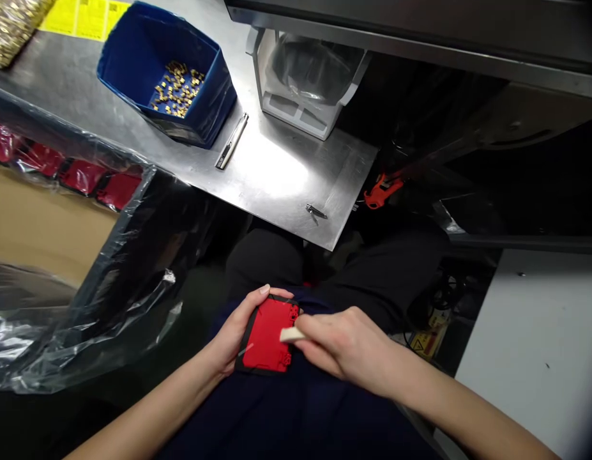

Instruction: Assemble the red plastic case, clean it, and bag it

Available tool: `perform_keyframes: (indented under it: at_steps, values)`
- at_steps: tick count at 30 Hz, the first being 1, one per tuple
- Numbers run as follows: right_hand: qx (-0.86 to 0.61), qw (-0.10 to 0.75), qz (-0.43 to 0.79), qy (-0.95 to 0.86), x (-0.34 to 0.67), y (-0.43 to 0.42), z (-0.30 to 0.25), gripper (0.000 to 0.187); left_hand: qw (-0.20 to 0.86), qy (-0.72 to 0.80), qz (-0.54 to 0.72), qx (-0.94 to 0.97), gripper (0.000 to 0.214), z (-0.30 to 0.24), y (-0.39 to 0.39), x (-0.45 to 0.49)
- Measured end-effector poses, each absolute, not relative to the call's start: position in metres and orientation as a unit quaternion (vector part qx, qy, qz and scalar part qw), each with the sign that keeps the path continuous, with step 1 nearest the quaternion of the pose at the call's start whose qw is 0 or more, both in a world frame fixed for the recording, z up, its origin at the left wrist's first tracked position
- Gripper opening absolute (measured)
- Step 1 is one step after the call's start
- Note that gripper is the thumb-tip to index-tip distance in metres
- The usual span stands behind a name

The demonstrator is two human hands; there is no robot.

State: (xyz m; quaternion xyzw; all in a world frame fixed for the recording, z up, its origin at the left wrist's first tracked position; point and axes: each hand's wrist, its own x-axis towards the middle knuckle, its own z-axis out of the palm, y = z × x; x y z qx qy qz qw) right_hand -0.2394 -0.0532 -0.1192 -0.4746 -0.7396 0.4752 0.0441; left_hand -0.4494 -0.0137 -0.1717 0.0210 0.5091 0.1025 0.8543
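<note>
My left hand (233, 335) grips a flat red plastic part with a black border (267, 335), held over my lap with the thumb along its top edge. My right hand (346, 345) is closed in a pinch on a small pale stick-like tool (292, 334), whose tip rests against the right side of the red part. Both hands sit low in the view, below the edge of a steel worktop (276, 169).
On the worktop stand a blue bin (214, 96) with several small brass pieces, a metal pen-like tool (232, 142), a small clip (316, 213) and a white holder (300, 83). A plastic-lined carton (108, 268) with red parts is at left. An orange clamp (382, 190) hangs at right.
</note>
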Motion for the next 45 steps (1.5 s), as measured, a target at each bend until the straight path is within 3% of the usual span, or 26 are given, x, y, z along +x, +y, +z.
perform_keyframes:
  at_steps: [6, 10, 17, 30, 45]
  values:
    - [-0.489, 0.039, 0.510, -0.707, -0.241, -0.051, -0.118, 0.014, 0.854, 0.508, 0.107, 0.028, 0.043, -0.173, -0.015, -0.452]
    - [-0.479, 0.027, 0.498, -0.723, -0.245, -0.047, -0.117, 0.025, 0.861, 0.499, 0.102, -0.008, 0.042, -0.175, -0.014, -0.453]
    - [-0.475, 0.001, 0.505, -0.720, -0.250, -0.036, -0.111, 0.027, 0.864, 0.495, 0.085, -0.022, 0.042, -0.175, -0.010, -0.457]
    - [-0.463, -0.027, 0.543, -0.700, -0.253, -0.023, -0.103, 0.019, 0.878, 0.471, 0.080, -0.001, 0.045, -0.181, -0.008, -0.461]
    - [-0.466, -0.039, 0.483, -0.740, -0.253, -0.021, -0.104, 0.027, 0.872, 0.484, 0.071, -0.002, 0.044, -0.181, -0.005, -0.459]
